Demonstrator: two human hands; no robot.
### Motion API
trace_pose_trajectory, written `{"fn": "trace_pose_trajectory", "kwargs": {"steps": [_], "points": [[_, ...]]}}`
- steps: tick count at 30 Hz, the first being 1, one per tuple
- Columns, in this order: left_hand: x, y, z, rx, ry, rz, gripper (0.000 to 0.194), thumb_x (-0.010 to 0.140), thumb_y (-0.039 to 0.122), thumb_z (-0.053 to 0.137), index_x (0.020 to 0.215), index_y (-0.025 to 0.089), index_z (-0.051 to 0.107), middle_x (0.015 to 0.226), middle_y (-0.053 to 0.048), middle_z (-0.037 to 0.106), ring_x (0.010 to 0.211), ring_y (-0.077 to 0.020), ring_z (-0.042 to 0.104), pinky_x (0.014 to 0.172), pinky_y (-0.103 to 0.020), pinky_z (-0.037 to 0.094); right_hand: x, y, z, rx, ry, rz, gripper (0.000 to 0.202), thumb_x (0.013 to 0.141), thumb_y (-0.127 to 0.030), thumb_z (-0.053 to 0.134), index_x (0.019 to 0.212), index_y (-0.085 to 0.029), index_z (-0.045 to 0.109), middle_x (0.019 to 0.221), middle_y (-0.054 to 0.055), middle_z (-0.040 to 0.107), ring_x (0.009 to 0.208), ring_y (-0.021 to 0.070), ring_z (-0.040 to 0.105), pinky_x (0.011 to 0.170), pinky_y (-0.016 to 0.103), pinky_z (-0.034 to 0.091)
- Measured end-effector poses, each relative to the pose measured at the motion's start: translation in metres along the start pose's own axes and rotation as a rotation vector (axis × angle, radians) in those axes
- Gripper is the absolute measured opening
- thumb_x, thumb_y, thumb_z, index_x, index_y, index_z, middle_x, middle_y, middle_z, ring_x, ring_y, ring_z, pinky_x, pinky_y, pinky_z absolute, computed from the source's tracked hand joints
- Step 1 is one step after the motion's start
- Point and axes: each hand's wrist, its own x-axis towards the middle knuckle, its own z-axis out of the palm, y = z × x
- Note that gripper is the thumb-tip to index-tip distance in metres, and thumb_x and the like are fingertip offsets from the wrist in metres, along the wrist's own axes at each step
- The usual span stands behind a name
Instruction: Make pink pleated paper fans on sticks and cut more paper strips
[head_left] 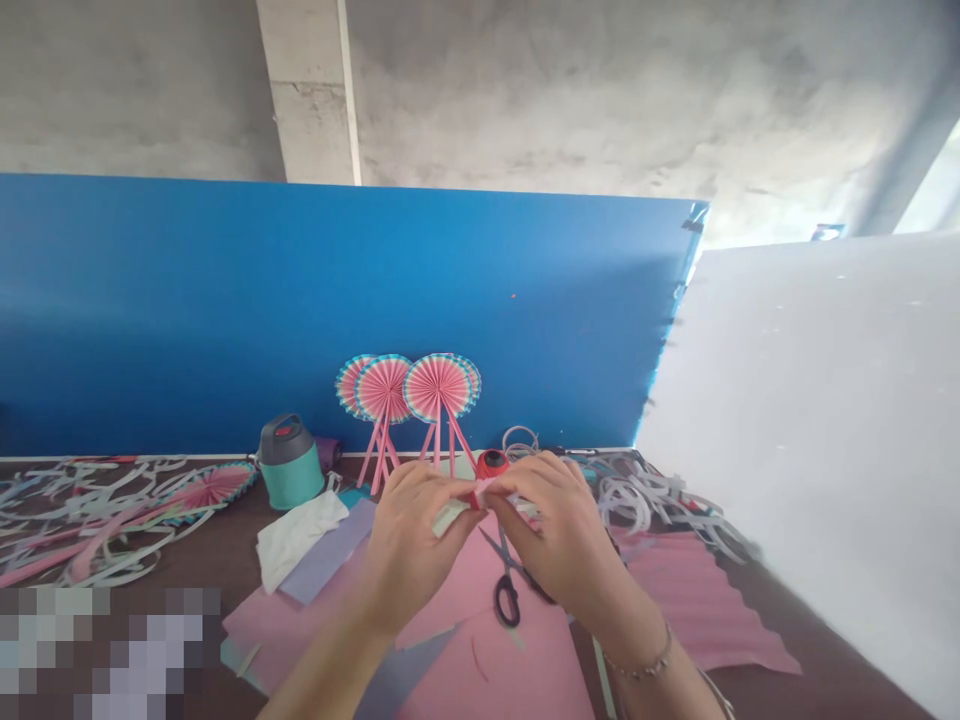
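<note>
My left hand (420, 550) and my right hand (559, 520) meet above the middle of the table, thumbs and fingertips pinched together. Between them is a small pink piece of paper (485, 488), mostly covered by the fingers. Just behind the fingertips sits a round red and black object (492, 463), too hidden to name. Below the hands, scissors (507, 590) with dark handles lie slightly spread on pink paper sheets (495, 670). Part of the scissors is behind my right hand.
Round pleated paper fans (441, 388) on pink sticks lean against the blue partition (225, 300). A teal container (294, 480) with a grey lid stands left, near a white cloth (300, 538). Paper strips (45, 500) pile up at both sides. A pleated pink sheet (705, 600) lies right.
</note>
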Motion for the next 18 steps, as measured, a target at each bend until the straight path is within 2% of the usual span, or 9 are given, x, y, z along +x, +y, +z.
{"fn": "trace_pose_trajectory", "kwargs": {"steps": [4,7,18], "points": [[-0.0012,0.0005,0.0005,-0.105,-0.012,-0.053,0.012,0.081,0.034,0.063,0.087,0.026,0.069,0.081,-0.003,0.067,0.083,-0.02,0.057,0.082,-0.035,0.041,0.0027,0.0049,0.0002,0.25,-0.072,0.13,0.015,0.086,-0.024,0.054,0.076,-0.023,0.064,0.077,0.002,0.064,0.08,0.0185,0.055,0.074,0.033,0.042],[-0.0019,0.0007,0.0014,-0.146,-0.009,-0.056,0.012,0.08,0.034,0.064,0.087,0.025,0.069,0.08,-0.003,0.066,0.084,-0.0201,0.056,0.082,-0.035,0.042,0.003,0.0066,-0.0017,0.354,-0.111,0.209,0.013,0.084,-0.025,0.057,0.074,-0.023,0.065,0.078,0.002,0.064,0.08,0.0177,0.056,0.073,0.031,0.044],[-0.0034,0.0,0.0069,-0.222,0.01,-0.028,0.009,0.076,0.028,0.069,0.085,0.025,0.069,0.079,-0.002,0.068,0.081,-0.0193,0.058,0.086,-0.036,0.041,0.0045,0.0106,-0.0048,0.409,-0.193,0.323,0.014,0.079,-0.029,0.061,0.07,-0.021,0.067,0.075,0.001,0.064,0.078,0.0169,0.056,0.072,0.03,0.045]]}}
